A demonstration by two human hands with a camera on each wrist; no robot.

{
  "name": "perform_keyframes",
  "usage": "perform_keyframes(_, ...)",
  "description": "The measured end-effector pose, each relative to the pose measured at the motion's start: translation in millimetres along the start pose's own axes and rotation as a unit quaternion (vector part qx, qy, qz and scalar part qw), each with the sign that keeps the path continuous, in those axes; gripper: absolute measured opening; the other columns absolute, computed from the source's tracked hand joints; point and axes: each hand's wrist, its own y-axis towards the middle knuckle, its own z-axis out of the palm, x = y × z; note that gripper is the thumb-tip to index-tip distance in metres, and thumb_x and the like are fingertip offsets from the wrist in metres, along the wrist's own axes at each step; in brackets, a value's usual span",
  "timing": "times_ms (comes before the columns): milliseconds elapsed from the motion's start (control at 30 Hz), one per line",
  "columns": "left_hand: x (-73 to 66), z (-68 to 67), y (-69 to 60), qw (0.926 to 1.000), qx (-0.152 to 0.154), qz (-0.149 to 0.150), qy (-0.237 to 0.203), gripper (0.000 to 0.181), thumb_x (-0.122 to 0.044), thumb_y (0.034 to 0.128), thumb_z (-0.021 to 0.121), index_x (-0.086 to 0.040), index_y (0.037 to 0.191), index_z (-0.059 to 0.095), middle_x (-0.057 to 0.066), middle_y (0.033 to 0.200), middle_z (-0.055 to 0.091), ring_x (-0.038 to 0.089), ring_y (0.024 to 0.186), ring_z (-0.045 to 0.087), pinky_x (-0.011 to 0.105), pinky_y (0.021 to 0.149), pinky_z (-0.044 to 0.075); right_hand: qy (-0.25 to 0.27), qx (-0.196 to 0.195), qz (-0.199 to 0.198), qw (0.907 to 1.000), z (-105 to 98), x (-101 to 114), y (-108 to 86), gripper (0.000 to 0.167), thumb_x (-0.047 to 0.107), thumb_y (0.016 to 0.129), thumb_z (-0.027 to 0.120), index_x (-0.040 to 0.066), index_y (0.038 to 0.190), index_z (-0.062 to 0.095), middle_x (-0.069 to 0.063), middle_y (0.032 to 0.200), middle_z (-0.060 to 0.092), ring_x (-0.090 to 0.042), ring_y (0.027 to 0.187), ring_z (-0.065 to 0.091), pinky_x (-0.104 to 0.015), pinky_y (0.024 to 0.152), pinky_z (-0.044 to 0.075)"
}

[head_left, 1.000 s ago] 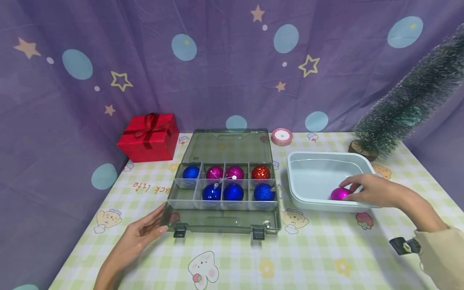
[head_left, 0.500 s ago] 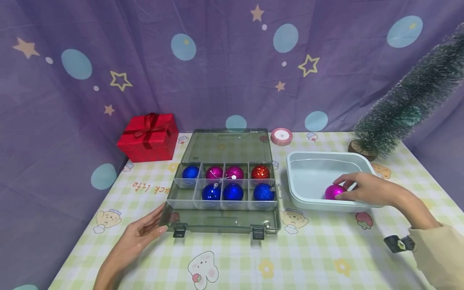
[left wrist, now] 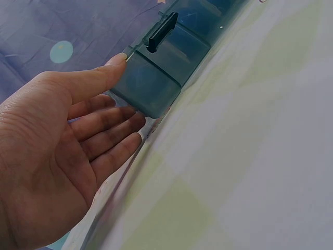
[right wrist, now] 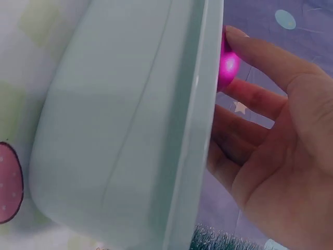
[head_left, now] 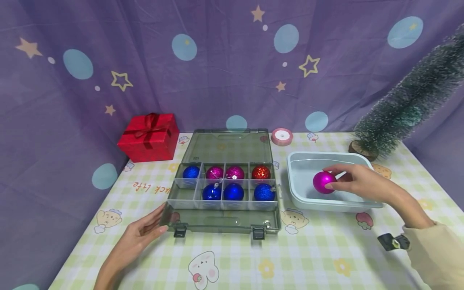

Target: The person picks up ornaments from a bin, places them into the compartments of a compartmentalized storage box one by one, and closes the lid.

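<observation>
My right hand [head_left: 366,183] pinches a shiny magenta bauble [head_left: 324,182] between thumb and fingers, over the inside of a pale blue plastic basin [head_left: 308,203]. In the right wrist view the basin wall hides part of the bauble [right wrist: 229,65]. Beside the front left corner of a clear grey-green compartment box [head_left: 217,219] lies my left hand [head_left: 139,237]. Its thumb touches the box edge in the left wrist view, the other fingers loosely extended. The box lid stands raised at the back. Blue baubles [head_left: 233,192], two magenta glitter baubles [head_left: 235,173] and a red one [head_left: 260,173] sit in compartments.
A red gift box [head_left: 150,139] with a ribbon stands at the back left. Behind the compartment box lies a pink ribbon roll [head_left: 282,137]. A small frosted tree [head_left: 409,96] rises behind the basin at right. A checked cloth [head_left: 301,257] covers the table.
My right hand has lifted the magenta bauble from near the basin's front wall and carried it left and up. My left hand and the compartment box have stayed in place.
</observation>
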Motion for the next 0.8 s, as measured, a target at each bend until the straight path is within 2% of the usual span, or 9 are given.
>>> perform_keyframes(300, 0.9, 0.1, -0.1, 1.0, 0.0, 0.01, 0.001, 0.065, -0.026, 0.1032, 0.068, -0.007, 0.159, 0.041, 0.014, 0.158, 0.042, 0.033, 0.138, 0.044, 0.015, 0.096, 0.047, -0.01, -0.017, -0.004, 0.9998, -0.3, 8.1, 6.9, 0.042, 0.019, 0.094, 0.08, 0.002, 0.131, 0.07, -0.009, 0.114, 0.074, -0.009, 0.085, 0.072, -0.027, 0.076, 0.058)
perform_keyframes(467, 1.2, -0.1, 0.4, 0.9998, 0.002, 0.018, 0.0, 0.064, -0.024, 0.1033, 0.068, -0.007, 0.159, 0.041, 0.017, 0.156, 0.045, 0.03, 0.135, 0.048, 0.016, 0.097, 0.047, -0.015, -0.022, -0.008, 0.9996, -0.4, 14.6, 12.5, 0.042, 0.022, 0.094, 0.08, 0.003, 0.13, 0.07, -0.008, 0.114, 0.074, -0.01, 0.087, 0.072, -0.027, 0.076, 0.058)
perform_keyframes(567, 1.5, 0.0, 0.8, 0.9997, 0.003, 0.022, -0.004, 0.063, -0.023, 0.1031, 0.068, -0.007, 0.158, 0.042, 0.017, 0.155, 0.045, 0.022, 0.133, 0.051, 0.016, 0.097, 0.048, -0.015, -0.022, -0.017, 0.9995, -0.5, 18.3, 16.3, 0.043, 0.021, 0.094, 0.08, 0.002, 0.131, 0.07, -0.007, 0.113, 0.075, -0.011, 0.089, 0.073, -0.028, 0.076, 0.058)
perform_keyframes(800, 2.4, -0.3, 0.9, 0.9995, 0.002, 0.03, -0.006, 0.063, -0.022, 0.1027, 0.069, -0.006, 0.158, 0.042, 0.016, 0.156, 0.044, -0.001, 0.129, 0.049, 0.017, 0.097, 0.048, -0.011, -0.014, -0.009, 0.9998, -1.7, 31.5, 25.8, 0.046, 0.027, 0.095, 0.079, 0.007, 0.135, 0.069, 0.003, 0.104, 0.076, -0.009, 0.09, 0.072, -0.028, 0.077, 0.056)
